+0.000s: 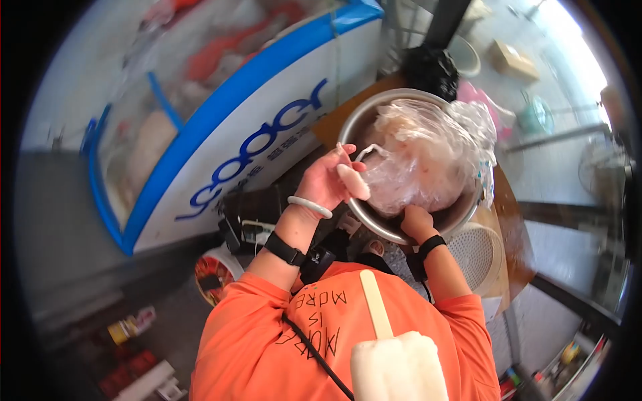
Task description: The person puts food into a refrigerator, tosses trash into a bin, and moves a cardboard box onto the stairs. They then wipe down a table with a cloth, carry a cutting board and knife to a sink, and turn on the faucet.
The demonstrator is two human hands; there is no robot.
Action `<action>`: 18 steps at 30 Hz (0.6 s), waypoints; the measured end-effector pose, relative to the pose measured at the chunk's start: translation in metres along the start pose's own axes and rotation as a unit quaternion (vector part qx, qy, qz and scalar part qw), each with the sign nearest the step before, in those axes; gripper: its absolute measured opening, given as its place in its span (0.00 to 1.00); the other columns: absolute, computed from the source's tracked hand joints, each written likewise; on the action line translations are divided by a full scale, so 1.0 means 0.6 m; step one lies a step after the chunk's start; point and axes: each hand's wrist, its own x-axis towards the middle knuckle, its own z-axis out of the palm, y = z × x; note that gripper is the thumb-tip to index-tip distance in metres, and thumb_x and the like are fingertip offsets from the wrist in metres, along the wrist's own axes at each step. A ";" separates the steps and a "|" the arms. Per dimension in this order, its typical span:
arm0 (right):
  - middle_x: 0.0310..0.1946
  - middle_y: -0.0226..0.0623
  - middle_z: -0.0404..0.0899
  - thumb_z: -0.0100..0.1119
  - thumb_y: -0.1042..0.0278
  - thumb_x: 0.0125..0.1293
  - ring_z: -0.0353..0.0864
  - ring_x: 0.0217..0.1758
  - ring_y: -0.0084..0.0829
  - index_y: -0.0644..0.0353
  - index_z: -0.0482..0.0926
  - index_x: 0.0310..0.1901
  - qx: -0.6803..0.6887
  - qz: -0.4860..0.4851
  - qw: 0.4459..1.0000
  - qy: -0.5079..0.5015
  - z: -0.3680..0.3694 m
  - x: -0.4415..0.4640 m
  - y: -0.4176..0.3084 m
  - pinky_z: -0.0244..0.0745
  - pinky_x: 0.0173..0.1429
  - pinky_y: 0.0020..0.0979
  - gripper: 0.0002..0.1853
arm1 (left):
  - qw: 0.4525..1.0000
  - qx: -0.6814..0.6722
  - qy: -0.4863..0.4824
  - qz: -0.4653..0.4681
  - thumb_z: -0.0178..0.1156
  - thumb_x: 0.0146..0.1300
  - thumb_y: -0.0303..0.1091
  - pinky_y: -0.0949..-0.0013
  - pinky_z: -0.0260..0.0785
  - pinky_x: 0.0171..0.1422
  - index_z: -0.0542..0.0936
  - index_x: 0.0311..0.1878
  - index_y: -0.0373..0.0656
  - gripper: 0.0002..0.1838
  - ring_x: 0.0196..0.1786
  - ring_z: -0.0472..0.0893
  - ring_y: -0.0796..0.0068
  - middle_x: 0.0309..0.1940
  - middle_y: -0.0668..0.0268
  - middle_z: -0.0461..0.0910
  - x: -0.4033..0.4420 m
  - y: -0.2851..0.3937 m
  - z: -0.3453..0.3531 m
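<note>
Nearest, an ice pop [399, 367], then a shirt [241, 347] reading "MORE IS MORE". Hands apart: right hand [418, 224] down at the bag [428, 144] inside the bowl [362, 119], left hand [326, 180] touching a pale piece [353, 182]; their grips, can't tell! Looks like bag-handling, calling next for a steady hold. Far left, a freezer [247, 147], seemingly "Leader".

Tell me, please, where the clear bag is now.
In the head view, the clear bag lies in the bowl, right of centre, with the left hand on its left and the right hand at its near edge.
</note>
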 end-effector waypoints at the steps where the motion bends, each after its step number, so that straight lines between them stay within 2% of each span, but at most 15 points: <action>1: 0.38 0.43 0.77 0.50 0.71 0.48 0.75 0.44 0.42 0.54 0.79 0.35 0.019 0.002 1.000 -0.012 -0.001 -0.005 0.008 0.70 0.47 0.37 0.12 | 0.999 -0.002 -0.023 0.036 0.47 0.56 0.34 0.71 0.70 0.28 0.69 0.48 0.42 0.16 0.32 0.78 0.67 0.35 0.55 0.76 -0.017 -0.010 -0.001; 2: 0.38 0.43 0.77 0.50 0.71 0.48 0.75 0.44 0.42 0.54 0.79 0.35 0.000 -0.018 1.000 -0.009 -0.002 -0.002 0.017 0.70 0.47 0.37 0.12 | 0.996 0.037 0.013 0.077 0.45 0.53 0.29 0.70 0.71 0.28 0.67 0.50 0.41 0.18 0.34 0.77 0.65 0.39 0.53 0.74 -0.032 -0.021 0.001; 4: 0.35 0.46 0.77 0.52 0.69 0.45 0.75 0.43 0.44 0.58 0.79 0.34 0.008 -0.065 0.998 -0.015 0.015 0.017 0.035 0.69 0.47 0.39 0.13 | 0.993 0.030 -0.004 0.113 0.45 0.51 0.27 0.71 0.71 0.28 0.66 0.50 0.41 0.20 0.35 0.77 0.65 0.42 0.53 0.73 -0.062 -0.037 -0.009; 5: 0.32 0.44 0.79 0.55 0.70 0.43 0.78 0.37 0.40 0.60 0.79 0.35 -0.013 -0.099 0.995 0.007 0.029 0.031 0.051 0.72 0.40 0.35 0.14 | 0.991 0.045 -0.007 0.126 0.45 0.50 0.26 0.72 0.71 0.28 0.66 0.50 0.39 0.20 0.33 0.77 0.66 0.41 0.53 0.74 -0.080 -0.041 -0.010; 6: 0.32 0.44 0.79 0.55 0.70 0.43 0.78 0.37 0.40 0.60 0.79 0.35 -0.025 -0.119 0.993 0.005 0.026 0.042 0.059 0.72 0.40 0.35 0.14 | 0.988 0.049 -0.022 0.147 0.45 0.52 0.27 0.73 0.71 0.29 0.66 0.50 0.38 0.19 0.32 0.77 0.68 0.40 0.53 0.74 -0.096 -0.049 -0.024; 8: 0.23 0.38 0.77 0.57 0.71 0.41 0.77 0.26 0.33 0.65 0.79 0.30 0.078 -0.164 0.980 -0.078 0.016 0.051 0.071 0.71 0.30 0.31 0.12 | 0.986 0.030 0.000 0.161 0.48 0.54 0.31 0.75 0.71 0.28 0.65 0.53 0.38 0.21 0.33 0.77 0.68 0.42 0.53 0.74 -0.127 -0.060 -0.041; 9: 0.23 0.38 0.77 0.57 0.71 0.41 0.77 0.26 0.33 0.65 0.79 0.30 0.066 -0.175 0.979 -0.082 -0.001 0.039 0.061 0.71 0.30 0.31 0.12 | 0.984 0.026 0.006 0.176 0.48 0.54 0.31 0.75 0.71 0.28 0.65 0.53 0.38 0.21 0.33 0.77 0.68 0.42 0.53 0.74 -0.141 -0.067 -0.046; 11: 0.16 0.32 0.73 0.59 0.73 0.39 0.71 0.18 0.24 0.67 0.78 0.25 0.098 -0.090 0.980 -0.148 -0.040 0.015 0.050 0.66 0.21 0.27 0.09 | 0.982 -0.020 0.026 0.184 0.48 0.55 0.32 0.68 0.72 0.32 0.66 0.53 0.39 0.20 0.32 0.77 0.67 0.39 0.55 0.75 -0.159 -0.076 -0.054; 12: 0.16 0.32 0.73 0.59 0.73 0.39 0.71 0.18 0.24 0.67 0.78 0.25 0.091 -0.093 0.981 -0.147 -0.045 0.015 0.056 0.66 0.21 0.27 0.09 | 0.981 -0.023 0.025 0.191 0.48 0.55 0.32 0.68 0.72 0.32 0.66 0.53 0.39 0.20 0.32 0.77 0.67 0.39 0.55 0.75 -0.165 -0.081 -0.055; 14: 0.13 0.30 0.70 0.59 0.71 0.41 0.68 0.14 0.22 0.65 0.78 0.21 0.196 -0.086 0.958 -0.190 -0.050 0.014 0.077 0.61 0.18 0.25 0.06 | 0.982 -0.056 0.068 0.167 0.48 0.55 0.32 0.62 0.73 0.36 0.67 0.52 0.40 0.19 0.32 0.77 0.66 0.35 0.58 0.75 -0.169 -0.094 -0.053; 16: 0.13 0.28 0.70 0.60 0.67 0.44 0.65 0.14 0.18 0.62 0.78 0.21 0.281 -0.059 0.942 -0.172 -0.083 -0.027 0.046 0.57 0.16 0.23 0.07 | 0.988 -0.066 0.047 0.130 0.48 0.55 0.33 0.58 0.72 0.37 0.67 0.50 0.41 0.18 0.32 0.76 0.64 0.32 0.59 0.74 -0.163 -0.110 -0.056; 17: 0.13 0.26 0.69 0.60 0.63 0.46 0.64 0.14 0.18 0.60 0.78 0.22 0.322 -0.083 0.935 -0.122 -0.060 -0.020 0.066 0.56 0.16 0.23 0.09 | 0.991 -0.061 0.067 0.099 0.49 0.54 0.34 0.58 0.72 0.37 0.67 0.49 0.42 0.18 0.32 0.76 0.64 0.31 0.60 0.74 -0.156 -0.120 -0.056; 18: 0.13 0.25 0.69 0.60 0.61 0.47 0.65 0.15 0.18 0.60 0.79 0.23 0.279 -0.067 0.953 -0.100 -0.047 -0.011 0.074 0.57 0.18 0.23 0.10 | 0.992 -0.057 0.086 0.066 0.49 0.54 0.34 0.59 0.72 0.38 0.68 0.48 0.42 0.17 0.32 0.76 0.64 0.31 0.60 0.74 -0.148 -0.136 -0.054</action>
